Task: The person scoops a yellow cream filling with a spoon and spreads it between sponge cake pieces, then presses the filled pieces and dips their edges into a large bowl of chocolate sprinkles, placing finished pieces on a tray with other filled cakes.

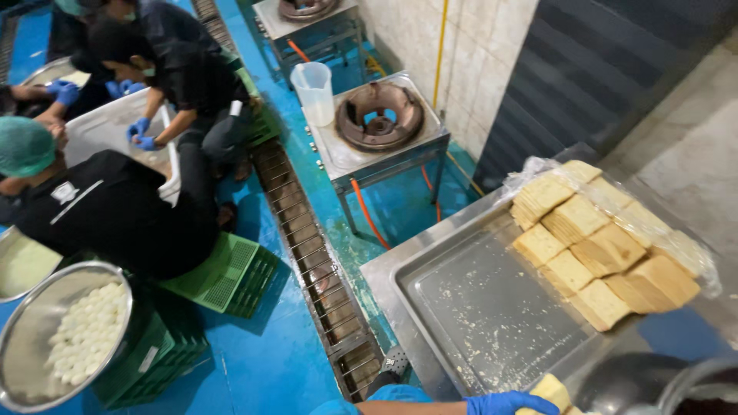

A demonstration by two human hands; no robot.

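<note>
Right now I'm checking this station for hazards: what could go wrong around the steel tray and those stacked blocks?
1. The stacked tan blocks sit in loose plastic at the tray's far edge; a nudge might topple some off.
2. The gloved hand holds a pale block at the near rim; it could slip or crumble.
3. The blue floor looks wet beside the drain grate, so slipping seems possible.

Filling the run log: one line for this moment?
gloved hand holds block | tray crumbed | wrapped blocks at its far end

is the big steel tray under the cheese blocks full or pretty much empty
Nearly empty: the steel tray shows bare metal with scattered crumbs; the pale blocks sit stacked at its far corner.
</note>
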